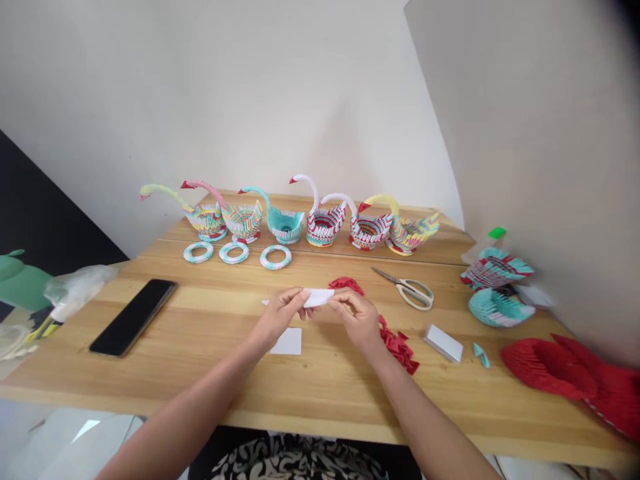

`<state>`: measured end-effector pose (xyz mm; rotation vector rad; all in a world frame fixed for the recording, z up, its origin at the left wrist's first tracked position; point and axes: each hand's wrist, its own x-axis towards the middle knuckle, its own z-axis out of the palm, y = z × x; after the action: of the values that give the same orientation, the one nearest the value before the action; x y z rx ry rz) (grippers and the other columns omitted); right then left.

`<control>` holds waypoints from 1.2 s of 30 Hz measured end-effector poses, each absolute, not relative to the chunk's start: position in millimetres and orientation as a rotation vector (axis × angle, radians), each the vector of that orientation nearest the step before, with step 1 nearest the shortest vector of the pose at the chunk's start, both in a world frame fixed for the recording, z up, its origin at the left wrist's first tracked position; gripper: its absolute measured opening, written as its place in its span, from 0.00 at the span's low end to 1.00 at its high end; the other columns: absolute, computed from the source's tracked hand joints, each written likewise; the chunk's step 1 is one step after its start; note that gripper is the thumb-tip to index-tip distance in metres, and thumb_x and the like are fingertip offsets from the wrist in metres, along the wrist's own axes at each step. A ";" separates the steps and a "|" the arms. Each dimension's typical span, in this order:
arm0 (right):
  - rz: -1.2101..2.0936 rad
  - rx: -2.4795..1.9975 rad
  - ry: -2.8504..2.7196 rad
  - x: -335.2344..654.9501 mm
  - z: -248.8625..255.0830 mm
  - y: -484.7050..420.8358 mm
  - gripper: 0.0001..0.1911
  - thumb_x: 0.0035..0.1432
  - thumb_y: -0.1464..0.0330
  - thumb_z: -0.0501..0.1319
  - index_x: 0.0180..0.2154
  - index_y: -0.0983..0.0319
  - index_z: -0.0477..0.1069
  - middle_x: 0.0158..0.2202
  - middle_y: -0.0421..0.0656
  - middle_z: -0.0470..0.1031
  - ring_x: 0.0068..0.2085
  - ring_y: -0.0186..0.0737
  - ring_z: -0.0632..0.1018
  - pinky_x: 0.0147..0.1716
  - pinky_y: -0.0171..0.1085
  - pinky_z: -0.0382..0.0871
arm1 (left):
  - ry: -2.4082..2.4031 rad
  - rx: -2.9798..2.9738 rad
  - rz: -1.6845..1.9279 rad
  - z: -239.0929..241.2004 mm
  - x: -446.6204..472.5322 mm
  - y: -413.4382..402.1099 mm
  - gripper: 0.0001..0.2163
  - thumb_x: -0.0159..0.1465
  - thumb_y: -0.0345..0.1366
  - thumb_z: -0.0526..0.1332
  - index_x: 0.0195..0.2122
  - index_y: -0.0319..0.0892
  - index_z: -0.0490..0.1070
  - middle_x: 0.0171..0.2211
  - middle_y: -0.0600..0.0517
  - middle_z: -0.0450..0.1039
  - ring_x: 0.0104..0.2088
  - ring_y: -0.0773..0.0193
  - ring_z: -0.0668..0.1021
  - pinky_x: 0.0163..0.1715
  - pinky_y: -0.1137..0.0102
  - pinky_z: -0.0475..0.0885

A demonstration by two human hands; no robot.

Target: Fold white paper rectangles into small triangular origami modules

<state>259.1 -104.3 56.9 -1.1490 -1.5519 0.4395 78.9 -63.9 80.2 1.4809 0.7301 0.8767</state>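
Observation:
A small strip of white paper (319,298), apparently folded, is held up between my two hands above the table. My left hand (286,312) pinches its left end, thumb on top. At the other end, the fingers of my right hand (357,317) are closed on the same paper. Flat on the wood below my left hand lies a white paper square (287,341). Red folded paper pieces (399,345) are heaped beside my right forearm, with more red pieces (347,285) behind that hand. A white pointed bit shows just left of my left hand.
Several folded-paper swans (286,225) stand in a row at the back, with three paper rings (275,257) before them. Scissors (413,291) and a white paper stack (444,343) lie right. A phone (134,318) rests left. Teal (499,308) and red paper models (550,370) crowd the right edge.

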 end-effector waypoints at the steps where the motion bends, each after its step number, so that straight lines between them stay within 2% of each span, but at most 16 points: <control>1: 0.480 -1.167 -1.516 258.8 57.7 -104.9 0.07 0.58 0.66 0.60 0.29 0.60 0.72 0.28 0.41 0.76 0.32 0.39 0.76 0.35 0.37 0.70 | 0.690 1.546 0.866 80.7 78.4 -64.0 0.16 0.60 0.48 0.59 0.31 0.37 0.73 0.28 0.49 0.75 0.28 0.66 0.74 0.30 0.72 0.68; 4: 0.568 -1.190 -1.464 257.3 57.3 -106.5 0.07 0.57 0.64 0.61 0.29 0.60 0.72 0.28 0.41 0.76 0.31 0.38 0.76 0.34 0.36 0.70 | 0.723 1.691 0.912 77.4 79.4 -65.4 0.15 0.56 0.43 0.65 0.40 0.39 0.72 0.36 0.47 0.76 0.34 0.63 0.76 0.35 0.71 0.69; 7: 0.611 -1.201 -1.410 255.3 53.7 -107.6 0.06 0.55 0.64 0.63 0.30 0.60 0.72 0.29 0.41 0.75 0.32 0.38 0.76 0.34 0.36 0.70 | 0.895 1.745 1.002 71.4 82.1 -67.8 0.13 0.57 0.38 0.64 0.42 0.39 0.71 0.37 0.48 0.76 0.33 0.63 0.76 0.32 0.72 0.69; 9: 0.639 -1.216 -1.365 254.6 51.0 -107.7 0.09 0.54 0.64 0.64 0.36 0.60 0.72 0.30 0.41 0.75 0.33 0.38 0.76 0.35 0.36 0.70 | 0.951 1.802 1.029 68.6 82.9 -68.7 0.12 0.57 0.37 0.64 0.42 0.40 0.72 0.37 0.48 0.77 0.31 0.64 0.76 0.30 0.73 0.69; 12: 0.691 -1.218 -1.322 254.7 49.1 -106.9 0.17 0.53 0.64 0.64 0.46 0.60 0.72 0.31 0.41 0.74 0.33 0.37 0.75 0.35 0.36 0.71 | 0.990 1.915 1.040 66.5 81.8 -68.3 0.12 0.56 0.38 0.66 0.41 0.41 0.73 0.37 0.49 0.78 0.30 0.65 0.76 0.29 0.73 0.69; 17: 0.748 -1.238 -1.290 254.7 50.2 -104.3 0.13 0.50 0.63 0.65 0.39 0.60 0.76 0.30 0.41 0.76 0.31 0.38 0.76 0.31 0.35 0.72 | 0.987 1.973 1.062 63.2 79.6 -67.0 0.09 0.58 0.40 0.64 0.37 0.43 0.75 0.34 0.51 0.79 0.30 0.64 0.77 0.29 0.73 0.70; 25: 0.685 -1.227 -1.350 252.6 55.2 -106.1 0.06 0.54 0.64 0.63 0.30 0.60 0.73 0.28 0.40 0.76 0.30 0.37 0.76 0.32 0.35 0.70 | 0.978 2.001 1.033 60.0 80.8 -68.0 0.06 0.59 0.37 0.64 0.37 0.45 0.75 0.33 0.52 0.79 0.31 0.63 0.79 0.31 0.73 0.70; 36: 0.632 -1.252 -1.356 250.3 56.2 -106.6 0.04 0.55 0.66 0.62 0.32 0.60 0.74 0.30 0.40 0.77 0.32 0.38 0.77 0.34 0.35 0.71 | 1.002 1.999 1.012 59.5 81.4 -68.1 0.05 0.59 0.36 0.64 0.35 0.43 0.75 0.31 0.53 0.79 0.30 0.64 0.79 0.30 0.73 0.69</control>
<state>250.3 -106.6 56.2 -1.2517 -1.3555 0.6315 81.4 -68.1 59.5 1.9989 1.0017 1.0120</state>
